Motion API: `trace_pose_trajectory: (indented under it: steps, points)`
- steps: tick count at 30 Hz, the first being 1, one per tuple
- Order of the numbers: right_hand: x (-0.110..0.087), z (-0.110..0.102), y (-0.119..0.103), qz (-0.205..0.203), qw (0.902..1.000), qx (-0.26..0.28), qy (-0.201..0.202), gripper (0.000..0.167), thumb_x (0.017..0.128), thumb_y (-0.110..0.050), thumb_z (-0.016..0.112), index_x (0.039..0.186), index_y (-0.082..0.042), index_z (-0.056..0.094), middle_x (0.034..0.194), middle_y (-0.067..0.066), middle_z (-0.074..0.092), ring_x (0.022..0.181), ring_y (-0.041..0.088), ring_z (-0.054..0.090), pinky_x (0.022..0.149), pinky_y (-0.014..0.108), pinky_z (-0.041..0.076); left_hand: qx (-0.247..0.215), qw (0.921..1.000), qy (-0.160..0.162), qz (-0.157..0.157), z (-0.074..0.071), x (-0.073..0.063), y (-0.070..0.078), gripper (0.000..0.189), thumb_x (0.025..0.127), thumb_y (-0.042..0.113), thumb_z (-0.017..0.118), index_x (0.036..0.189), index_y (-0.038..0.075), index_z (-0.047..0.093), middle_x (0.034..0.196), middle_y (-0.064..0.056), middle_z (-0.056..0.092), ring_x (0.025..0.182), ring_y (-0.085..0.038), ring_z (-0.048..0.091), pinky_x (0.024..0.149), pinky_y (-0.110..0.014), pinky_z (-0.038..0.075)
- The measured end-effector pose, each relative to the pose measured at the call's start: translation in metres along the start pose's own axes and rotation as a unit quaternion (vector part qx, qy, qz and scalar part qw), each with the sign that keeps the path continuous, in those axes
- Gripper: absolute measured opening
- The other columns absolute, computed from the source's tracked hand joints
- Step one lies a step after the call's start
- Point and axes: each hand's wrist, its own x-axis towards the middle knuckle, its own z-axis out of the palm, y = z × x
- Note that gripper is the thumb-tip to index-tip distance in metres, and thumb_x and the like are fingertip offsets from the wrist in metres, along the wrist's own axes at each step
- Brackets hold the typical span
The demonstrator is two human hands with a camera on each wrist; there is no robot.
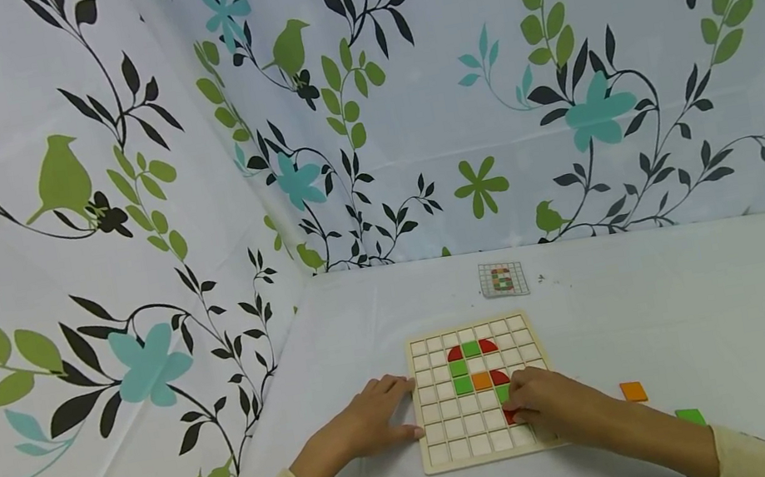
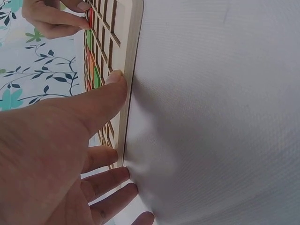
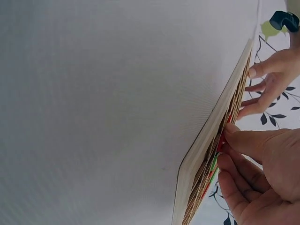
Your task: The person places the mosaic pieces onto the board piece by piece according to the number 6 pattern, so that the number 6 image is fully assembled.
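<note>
A square wooden grid board lies on the white table. My left hand rests at its left edge, thumb and fingers spread and touching the rim. My right hand is over the board's right part, pinching a red tile at a cell between thumb and fingers; those fingers partly cover it in the head view. Just above it sits a green tile, then a red rounded tile beside an orange tile. More green and red rounded tiles form a curve toward the board's top.
A small card with a printed grid and coloured pattern lies behind the board. To the right of the board are a loose orange tile and a loose green tile, close to the right forearm. A leaf-patterned curtain hangs behind.
</note>
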Motion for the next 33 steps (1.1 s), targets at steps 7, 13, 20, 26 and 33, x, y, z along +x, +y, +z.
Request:
trace_pose_trajectory:
  steps: [7,13,20,26,33]
  points:
    - [-0.002,0.0,-0.002,-0.012,0.9998,-0.004,0.018,0.018,0.092,-0.006,0.081,0.109,-0.009,0.084,0.103,-0.008,0.068,0.098,0.007,0.063,0.084,0.025,0.06,-0.002,1.0,-0.002,0.003,0.001,0.001,0.0,0.081,0.096,0.053,0.074,0.161,0.015,0.044,0.159,-0.006,0.047,0.144,-0.029,0.044,0.118,-0.052,0.042]
    - [-0.002,0.0,-0.001,-0.011,0.9996,-0.004,0.024,0.017,0.092,-0.007,0.081,0.11,-0.008,0.083,0.103,-0.006,0.069,0.099,0.01,0.065,0.085,0.028,0.061,-0.005,1.0,-0.002,0.007,-0.001,0.0,0.001,0.081,0.096,0.052,0.075,0.16,0.013,0.044,0.159,-0.007,0.047,0.144,-0.03,0.045,0.118,-0.053,0.042]
    - [-0.016,-0.022,0.012,0.074,0.9946,0.056,0.046,0.019,0.095,-0.016,0.08,0.114,-0.017,0.08,0.105,-0.013,0.067,0.1,0.01,0.064,0.09,0.034,0.06,-0.001,0.9999,0.002,0.016,0.0,0.0,0.001,0.082,0.096,0.052,0.075,0.16,0.013,0.044,0.158,-0.007,0.047,0.144,-0.031,0.045,0.117,-0.054,0.042]
    - [-0.046,-0.049,0.032,0.114,0.9846,0.064,0.117,0.027,0.091,-0.012,0.083,0.118,-0.014,0.077,0.109,-0.006,0.072,0.098,0.013,0.067,0.089,0.035,0.062,-0.005,0.9999,-0.002,0.014,-0.001,0.0,0.001,0.082,0.096,0.052,0.074,0.161,0.013,0.043,0.159,-0.008,0.047,0.144,-0.031,0.045,0.118,-0.054,0.042]
    - [-0.094,-0.072,0.055,0.17,0.9715,0.058,0.155,0.031,0.092,-0.023,0.084,0.121,-0.016,0.076,0.117,-0.002,0.074,0.101,0.013,0.07,0.087,0.03,0.063,-0.008,0.9998,-0.003,0.016,-0.003,-0.001,0.002,0.082,0.096,0.051,0.075,0.16,0.011,0.044,0.159,-0.009,0.047,0.143,-0.032,0.045,0.116,-0.055,0.042]
